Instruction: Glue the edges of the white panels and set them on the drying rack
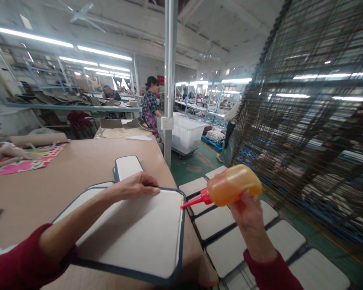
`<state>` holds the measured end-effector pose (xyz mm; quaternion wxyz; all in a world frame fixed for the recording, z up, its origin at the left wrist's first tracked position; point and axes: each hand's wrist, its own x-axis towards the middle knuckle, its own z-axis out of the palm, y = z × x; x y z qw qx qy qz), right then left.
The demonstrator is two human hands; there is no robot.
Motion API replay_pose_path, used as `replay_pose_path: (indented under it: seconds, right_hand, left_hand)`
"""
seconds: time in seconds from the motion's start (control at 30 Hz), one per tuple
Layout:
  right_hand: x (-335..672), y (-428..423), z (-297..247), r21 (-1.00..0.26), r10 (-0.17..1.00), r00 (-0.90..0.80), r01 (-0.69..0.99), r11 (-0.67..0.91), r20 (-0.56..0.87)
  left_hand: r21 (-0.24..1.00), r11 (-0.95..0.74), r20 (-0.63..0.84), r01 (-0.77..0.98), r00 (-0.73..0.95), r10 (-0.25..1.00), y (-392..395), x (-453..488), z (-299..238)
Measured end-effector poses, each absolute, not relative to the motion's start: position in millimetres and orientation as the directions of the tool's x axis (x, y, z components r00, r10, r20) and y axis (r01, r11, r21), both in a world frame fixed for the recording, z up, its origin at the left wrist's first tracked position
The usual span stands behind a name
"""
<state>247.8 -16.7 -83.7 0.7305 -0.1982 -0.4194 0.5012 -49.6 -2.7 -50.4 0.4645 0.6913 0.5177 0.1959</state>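
In my right hand (248, 209) is a squeeze glue bottle (234, 185) of orange-yellow liquid, tipped sideways with its red nozzle pointing left. The nozzle tip touches, or nearly touches, the right edge of a white panel (139, 233) with rounded corners and a dark blue border. A thin yellowish line shows at that edge near the tip. My left hand (145, 184) is closed on the panel's far edge, its fingers curled over the border. Behind it lie more bordered pieces, among them a smaller white panel (128, 166).
The panel rests on a brown-topped table (87, 161). Right of it, several white panels (226, 249) lie on a low rack beside a tall wire rack (314, 121). Patterned cloth (33, 159) lies at left. Beyond stand a pole (168, 80), a white bin (186, 135) and a person (151, 104).
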Motion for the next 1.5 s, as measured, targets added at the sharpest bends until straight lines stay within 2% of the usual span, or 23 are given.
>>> replay_pose_path:
  seconds: [0.73, 1.2, 1.5]
  right_hand:
    - [246.1, -26.7, -88.2, -0.752, 0.91, 0.038, -0.549, 0.364, 0.413]
    - [245.7, -32.4, -92.1, -0.758, 0.935, 0.045, -0.571, 0.314, 0.353]
    - [247.7, -36.6, -95.4, -0.765, 0.925, 0.086, -0.537, 0.355, 0.369]
  left_hand:
    - [0.897, 0.176, -0.311, 0.406, 0.296, 0.903, -1.5, -52.6, -58.6]
    - [0.926, 0.232, -0.318, 0.298, 0.282, 0.905, 4.3, -67.1, -76.3]
    - [0.936, 0.258, -0.317, 0.239, 0.254, 0.914, 6.5, -75.3, -81.3]
